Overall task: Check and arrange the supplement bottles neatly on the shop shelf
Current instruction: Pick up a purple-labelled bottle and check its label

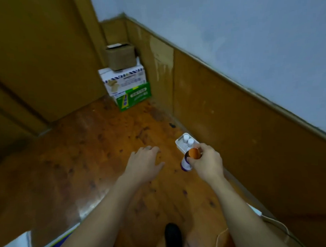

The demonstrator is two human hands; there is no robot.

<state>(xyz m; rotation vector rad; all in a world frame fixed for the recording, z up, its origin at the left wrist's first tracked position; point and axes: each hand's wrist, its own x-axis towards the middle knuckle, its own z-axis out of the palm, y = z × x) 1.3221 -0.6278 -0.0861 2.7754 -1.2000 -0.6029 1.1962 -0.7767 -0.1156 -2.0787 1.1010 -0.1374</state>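
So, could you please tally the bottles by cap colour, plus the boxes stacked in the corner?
Orange-capped bottle: 1, held in the right hand.
White-capped bottles: 2, standing in the white tray.
Stacked boxes: 3 (brown cardboard box, white box, green box).
Total: 6.

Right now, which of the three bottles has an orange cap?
The bottle that the right hand grips. Its cap is orange; the two bottles standing in the white tray both have white caps.

Stained wooden floor (97,162), wood-panelled pale wall (229,38), corner boxes (125,76).
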